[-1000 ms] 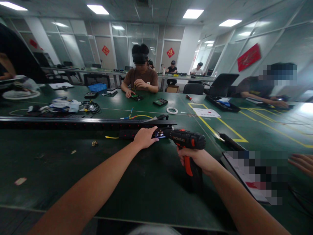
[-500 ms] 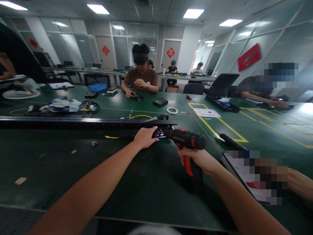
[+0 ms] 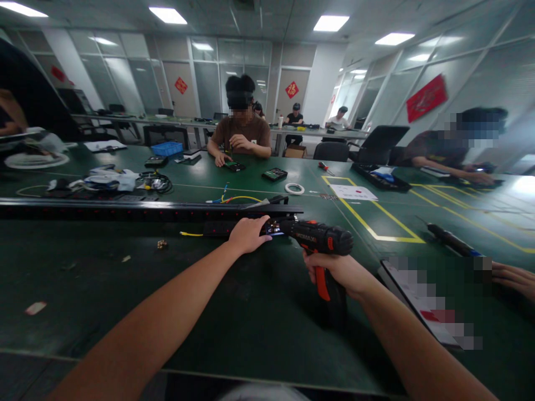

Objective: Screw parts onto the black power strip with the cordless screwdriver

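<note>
On the green table point(image 3: 259, 317), a short black strip point(image 3: 218, 228) lies beside a long black bar point(image 3: 125, 210), work on it seemingly underway, unfinished: a drill point(image 3: 322, 238) points at its metal-fitted end; loose brass-coloured bits point(image 3: 162, 244) lie apart. The left hand point(image 3: 247, 235), partly curled, holds that end; the right hand point(image 3: 334, 269) wraps tightly round the drill's grip.

We see orange against black on our pistol-shaped power drill point(image 3: 324, 236), red dots along the long glossy-black bar point(image 3: 125, 212), yellow outlines on the dark-green tabletop point(image 3: 251, 334), and a solid-blue rectangular plastic basket point(image 3: 167, 149).
</note>
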Demonstrator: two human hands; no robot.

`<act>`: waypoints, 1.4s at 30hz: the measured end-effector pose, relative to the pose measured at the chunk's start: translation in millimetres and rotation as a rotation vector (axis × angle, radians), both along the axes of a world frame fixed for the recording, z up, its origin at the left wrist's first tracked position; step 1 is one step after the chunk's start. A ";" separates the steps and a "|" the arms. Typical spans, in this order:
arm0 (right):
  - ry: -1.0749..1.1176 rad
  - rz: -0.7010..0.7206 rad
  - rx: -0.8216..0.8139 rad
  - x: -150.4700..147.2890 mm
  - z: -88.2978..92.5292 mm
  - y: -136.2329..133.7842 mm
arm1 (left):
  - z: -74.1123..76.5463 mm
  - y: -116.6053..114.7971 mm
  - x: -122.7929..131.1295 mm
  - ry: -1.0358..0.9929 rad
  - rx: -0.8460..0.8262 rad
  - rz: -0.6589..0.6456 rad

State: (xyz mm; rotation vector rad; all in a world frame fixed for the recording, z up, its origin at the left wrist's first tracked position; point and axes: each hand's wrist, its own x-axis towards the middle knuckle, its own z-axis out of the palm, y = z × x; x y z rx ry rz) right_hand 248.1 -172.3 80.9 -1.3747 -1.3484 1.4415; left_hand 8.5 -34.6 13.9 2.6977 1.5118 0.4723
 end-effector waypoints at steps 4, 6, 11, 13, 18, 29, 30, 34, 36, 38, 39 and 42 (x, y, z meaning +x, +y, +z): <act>-0.002 -0.023 -0.021 0.4 -0.9 0.8 | 0.8 -0.4 0.0 0.007 -0.001 -0.003; 0.005 -0.028 -0.025 0.7 -1.7 1.2 | 1.3 -0.7 0.1 0.007 0.002 -0.002; 0.015 -0.034 -0.030 1.2 -2.2 0.2 | 1.0 -0.3 0.3 0.018 0.007 0.001; 0.018 -0.039 -0.037 1.0 -1.6 -0.5 | 0.6 0.0 0.2 0.016 0.006 0.000; 0.016 -0.045 -0.037 -0.3 0.4 -0.9 | 0.8 -0.7 -0.2 0.009 0.001 0.006; -0.001 -0.024 0.015 -2.5 -1.3 -1.6 | 1.3 -0.3 0.2 0.017 0.020 -0.012; -0.008 -0.021 0.015 -2.6 -1.2 -1.5 | 1.2 -0.3 0.1 0.017 0.021 -0.011; -0.028 -0.028 0.012 -3.8 1.7 -1.8 | 1.2 -0.7 0.0 0.010 0.014 -0.008; -0.027 -0.029 0.012 -4.5 3.3 -2.2 | 1.6 -1.1 -0.1 0.013 0.009 -0.007; -0.027 -0.024 0.011 -5.1 4.1 -2.7 | 2.3 -1.4 -0.2 0.017 0.006 -0.008; -0.029 -0.022 0.010 -5.4 4.3 -2.9 | 2.6 -1.5 -0.3 0.018 0.006 -0.009; -0.032 -0.023 0.011 -6.3 4.4 -3.3 | 3.0 -1.5 -0.5 0.015 0.006 -0.006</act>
